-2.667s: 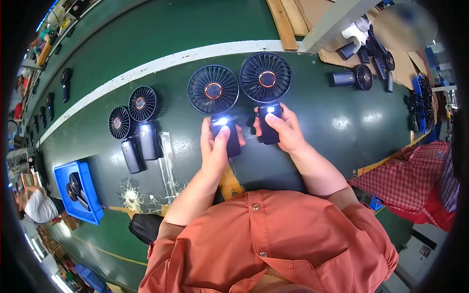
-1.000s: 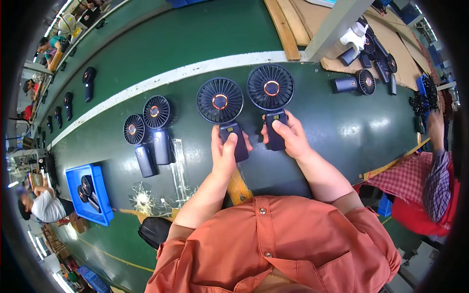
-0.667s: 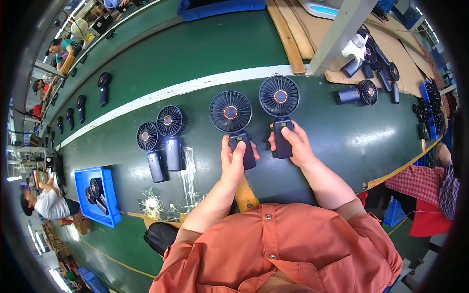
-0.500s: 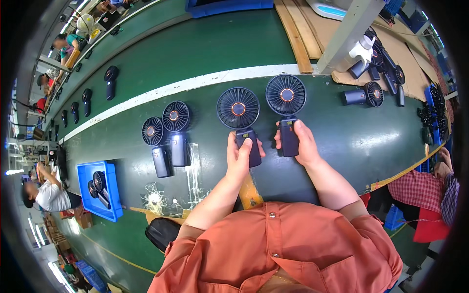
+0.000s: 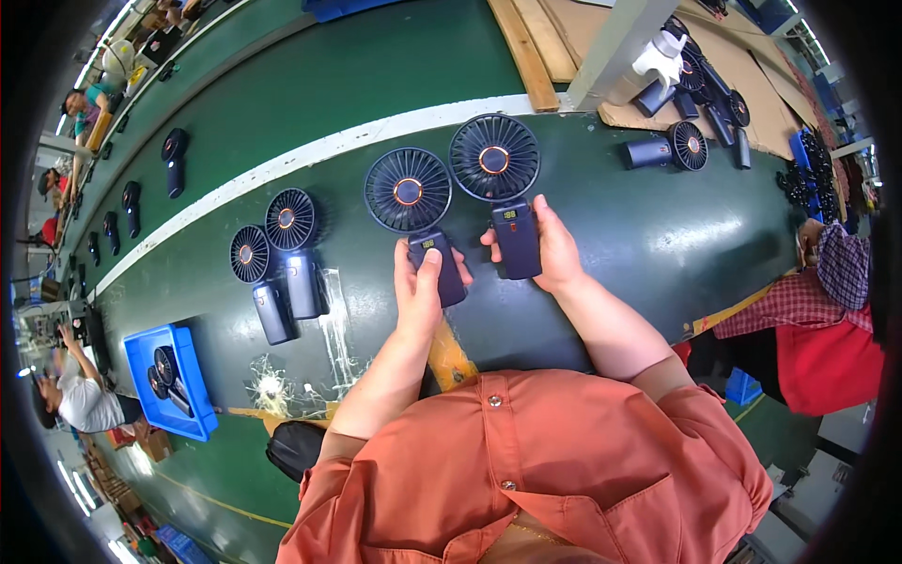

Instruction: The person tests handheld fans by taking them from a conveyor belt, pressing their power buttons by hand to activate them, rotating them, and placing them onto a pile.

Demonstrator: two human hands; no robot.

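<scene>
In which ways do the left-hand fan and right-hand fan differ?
The left fan has a thumb on its front; the right fan does not. The left fan is held nearer the orange shirt than the right fan. Both are dark, with lit displays.

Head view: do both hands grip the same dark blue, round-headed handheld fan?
No, the left hand holds one dark blue, round-headed handheld fan and the right hand a second fan.

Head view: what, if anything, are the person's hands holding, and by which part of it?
The left hand holds one dark-blue, round-headed, plastic-looking fan, the right hand a matching fan, each by its boxy handle.
</scene>
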